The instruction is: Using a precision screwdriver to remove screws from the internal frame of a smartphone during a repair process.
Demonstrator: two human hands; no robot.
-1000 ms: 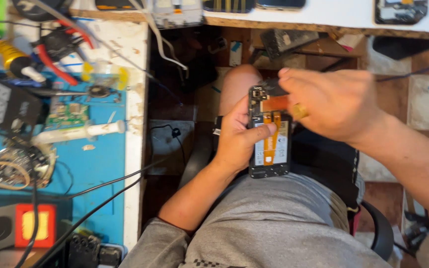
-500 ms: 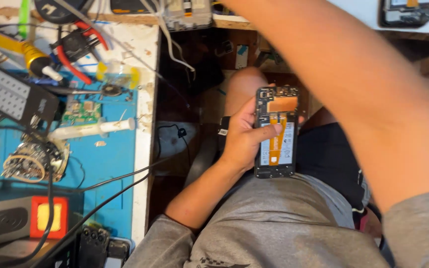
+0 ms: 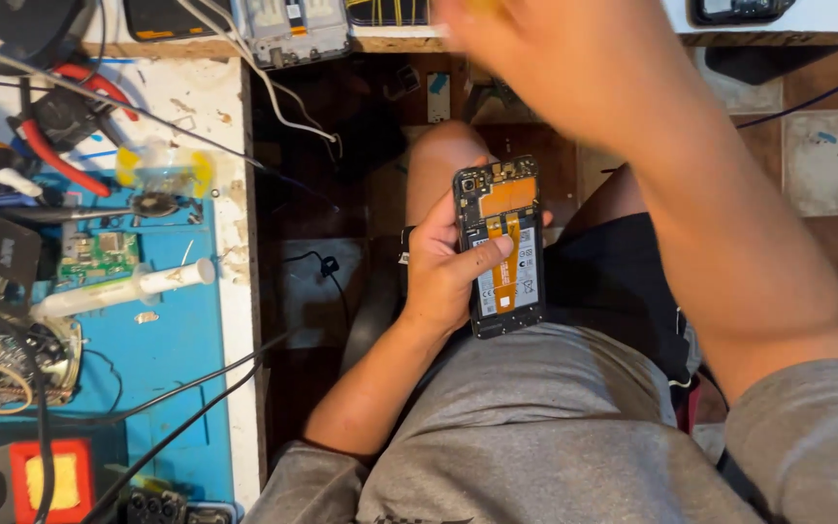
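The left hand (image 3: 443,267) grips an opened phone (image 3: 499,247) over the person's lap, above a bare knee and the edge of the black shorts (image 3: 613,291). The fingers wrap around the phone's left side and back, and the thumb lies across its face, touching the orange flex cable that runs down the middle. The phone stands nearly upright in the view, its back cover off, its camera end pointing away from the person, with an orange patch near the top and a pale battery below it.

The right hand (image 3: 526,44) is well apart from the phone, stretched up toward the bench edge at the top of the view. It is blurred, so I cannot tell whether it is open or closed, or whether it holds anything. Its forearm crosses above and to the right of the phone without touching it.

To the left lies a blue mat (image 3: 172,359) with a white syringe (image 3: 123,291), a small green circuit board (image 3: 99,257) and red-handled pliers (image 3: 70,146). Black cables run across the mat.
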